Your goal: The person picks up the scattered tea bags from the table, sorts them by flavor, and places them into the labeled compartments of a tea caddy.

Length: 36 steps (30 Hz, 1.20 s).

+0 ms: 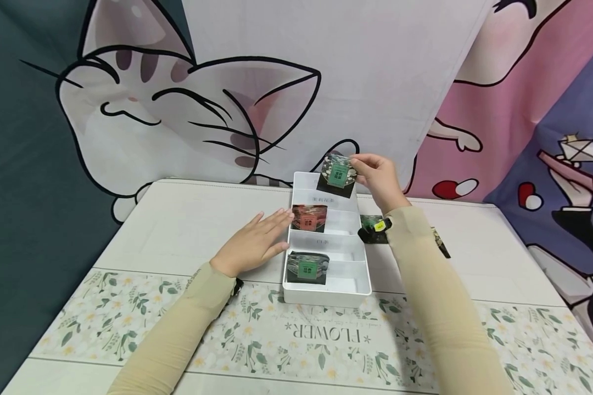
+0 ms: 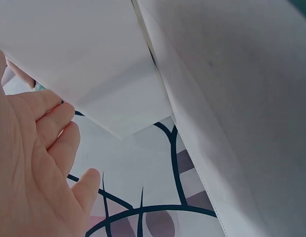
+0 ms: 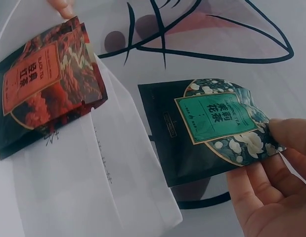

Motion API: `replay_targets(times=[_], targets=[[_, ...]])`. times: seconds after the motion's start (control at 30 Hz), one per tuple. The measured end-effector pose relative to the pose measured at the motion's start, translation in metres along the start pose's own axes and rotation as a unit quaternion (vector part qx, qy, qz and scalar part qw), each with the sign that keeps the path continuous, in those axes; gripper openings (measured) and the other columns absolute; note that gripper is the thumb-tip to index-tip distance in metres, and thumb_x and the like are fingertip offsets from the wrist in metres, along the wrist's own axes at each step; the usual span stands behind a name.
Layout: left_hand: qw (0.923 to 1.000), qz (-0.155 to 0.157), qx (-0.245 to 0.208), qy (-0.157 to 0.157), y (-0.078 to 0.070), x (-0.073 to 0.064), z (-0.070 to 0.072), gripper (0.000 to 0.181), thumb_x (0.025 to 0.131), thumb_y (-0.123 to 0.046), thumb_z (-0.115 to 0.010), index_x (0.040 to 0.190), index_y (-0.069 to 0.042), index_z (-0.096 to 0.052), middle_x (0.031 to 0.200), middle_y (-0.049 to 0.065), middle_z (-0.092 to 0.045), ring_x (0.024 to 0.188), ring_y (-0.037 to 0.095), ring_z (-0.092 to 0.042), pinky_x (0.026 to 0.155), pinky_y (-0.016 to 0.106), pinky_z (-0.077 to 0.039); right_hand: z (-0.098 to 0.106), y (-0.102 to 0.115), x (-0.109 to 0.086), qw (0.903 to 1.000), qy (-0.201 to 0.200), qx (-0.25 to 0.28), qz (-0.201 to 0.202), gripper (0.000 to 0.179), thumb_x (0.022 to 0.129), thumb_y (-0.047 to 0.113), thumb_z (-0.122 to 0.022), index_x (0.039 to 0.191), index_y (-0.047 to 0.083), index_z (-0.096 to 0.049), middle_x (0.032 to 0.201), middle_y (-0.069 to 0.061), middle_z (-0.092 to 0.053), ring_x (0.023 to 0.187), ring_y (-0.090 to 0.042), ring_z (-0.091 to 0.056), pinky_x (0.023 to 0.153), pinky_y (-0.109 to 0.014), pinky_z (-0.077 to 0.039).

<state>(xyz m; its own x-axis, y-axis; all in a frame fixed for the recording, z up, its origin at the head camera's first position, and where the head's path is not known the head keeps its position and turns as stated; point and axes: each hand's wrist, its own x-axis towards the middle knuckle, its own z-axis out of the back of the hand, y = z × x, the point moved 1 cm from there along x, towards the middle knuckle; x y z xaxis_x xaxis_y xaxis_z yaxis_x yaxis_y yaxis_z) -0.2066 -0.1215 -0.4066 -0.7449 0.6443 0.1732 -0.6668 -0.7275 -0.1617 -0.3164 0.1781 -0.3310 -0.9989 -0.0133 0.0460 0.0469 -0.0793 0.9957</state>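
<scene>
My right hand pinches a jasmine tea sachet, dark with a green label and white flowers, by its top edge. It is held over the far compartment of a long white divided box. My left hand lies along the box's left side, fingers extended, fingertips right at the rim. A black tea sachet with a red label stands in the middle compartment. In the near compartment leans a dark sachet with a green label. Printed labels mark the compartment dividers.
To the right of the box lies another green-labelled sachet, partly hidden by the right wrist strap. A further dark packet shows past the right sleeve. The table meets a cartoon cat cloth at the back.
</scene>
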Motion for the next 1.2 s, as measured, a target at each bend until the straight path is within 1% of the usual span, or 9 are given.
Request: replay_targets(times=[0.2,0.43,0.53,0.63,0.7,0.8,0.9,1.03,1.2], targets=[[1.0000,-0.001,0.000,0.000,0.001,0.000,-0.001,0.068,0.108,-0.050,-0.035,0.162,-0.011,-0.022,0.167,0.009,-0.023,0.154,0.026,-0.021,0.126,0.049,-0.009,-0.009,-0.003,0.003,0.9999,0.012,-0.012,-0.004,0.024,0.100,0.019,-0.068,0.118,0.004,-0.071,0.115,0.000,-0.063,0.114,-0.014,-0.056,0.096,-0.034,-0.054],[1.0000,0.000,-0.003,0.002,0.000,0.000,-0.001,0.069,0.108,-0.054,-0.030,0.162,-0.011,-0.021,0.168,0.009,-0.022,0.154,0.025,-0.019,0.126,0.048,-0.009,-0.018,-0.010,0.005,0.9982,0.029,-0.052,-0.013,0.022,0.100,0.017,-0.067,0.116,0.004,-0.073,0.111,0.001,-0.065,0.101,-0.011,-0.057,0.082,-0.024,-0.055],[1.0000,-0.002,-0.004,0.000,0.000,-0.001,-0.001,0.069,0.108,-0.053,-0.031,0.162,-0.011,-0.021,0.167,0.009,-0.023,0.154,0.025,-0.019,0.126,0.048,-0.009,-0.021,-0.012,0.006,0.9966,0.040,-0.067,-0.027,0.023,0.100,0.018,-0.066,0.117,0.003,-0.072,0.117,-0.002,-0.066,0.107,-0.013,-0.057,0.089,-0.028,-0.055],[1.0000,-0.001,-0.004,-0.001,-0.001,-0.001,0.000,0.068,0.108,-0.052,-0.033,0.162,-0.011,-0.022,0.167,0.009,-0.022,0.154,0.024,-0.019,0.126,0.047,-0.009,-0.023,-0.012,0.006,0.9943,0.054,-0.084,-0.039,0.024,0.101,0.019,-0.065,0.119,0.003,-0.071,0.128,-0.006,-0.063,0.119,-0.018,-0.056,0.102,-0.036,-0.053],[1.0000,0.001,-0.004,0.000,-0.001,0.000,0.000,0.068,0.108,-0.050,-0.036,0.162,-0.011,-0.021,0.168,0.008,-0.021,0.154,0.023,-0.018,0.126,0.047,-0.009,-0.024,-0.012,0.006,0.9922,0.064,-0.098,-0.041,0.026,0.102,0.019,-0.064,0.120,0.001,-0.069,0.133,-0.009,-0.061,0.125,-0.023,-0.054,0.106,-0.042,-0.050],[1.0000,0.002,-0.006,0.003,0.000,0.000,-0.001,0.067,0.108,-0.048,-0.038,0.162,-0.012,-0.021,0.168,0.007,-0.020,0.154,0.023,-0.018,0.126,0.046,-0.009,-0.024,-0.013,0.005,0.9884,0.078,-0.124,-0.040,0.028,0.102,0.019,-0.063,0.122,0.001,-0.069,0.137,-0.011,-0.059,0.126,-0.025,-0.054,0.107,-0.046,-0.049],[1.0000,0.002,-0.008,0.003,0.001,0.000,-0.002,0.067,0.108,-0.049,-0.037,0.162,-0.012,-0.021,0.168,0.007,-0.021,0.155,0.023,-0.018,0.126,0.047,-0.009,-0.024,-0.015,0.003,0.9845,0.086,-0.150,-0.032,0.028,0.103,0.019,-0.062,0.123,0.001,-0.069,0.135,-0.012,-0.061,0.122,-0.025,-0.055,0.101,-0.044,-0.051],[1.0000,0.002,-0.006,0.003,0.002,0.000,-0.003,0.068,0.108,-0.051,-0.035,0.163,-0.013,-0.020,0.168,0.007,-0.020,0.155,0.022,-0.017,0.126,0.047,-0.009,-0.024,-0.015,0.002,0.9735,0.087,-0.211,-0.007,0.026,0.103,0.018,-0.061,0.120,0.001,-0.070,0.127,-0.014,-0.064,0.115,-0.026,-0.057,0.095,-0.042,-0.051],[1.0000,0.000,-0.006,0.001,0.002,0.000,-0.002,0.068,0.108,-0.052,-0.034,0.162,-0.012,-0.021,0.168,0.007,-0.020,0.154,0.025,-0.020,0.126,0.048,-0.011,-0.025,-0.011,0.000,0.9457,0.091,-0.310,0.038,0.019,0.101,0.011,-0.062,0.111,-0.002,-0.072,0.115,-0.019,-0.069,0.106,-0.032,-0.062,0.093,-0.047,-0.052]])
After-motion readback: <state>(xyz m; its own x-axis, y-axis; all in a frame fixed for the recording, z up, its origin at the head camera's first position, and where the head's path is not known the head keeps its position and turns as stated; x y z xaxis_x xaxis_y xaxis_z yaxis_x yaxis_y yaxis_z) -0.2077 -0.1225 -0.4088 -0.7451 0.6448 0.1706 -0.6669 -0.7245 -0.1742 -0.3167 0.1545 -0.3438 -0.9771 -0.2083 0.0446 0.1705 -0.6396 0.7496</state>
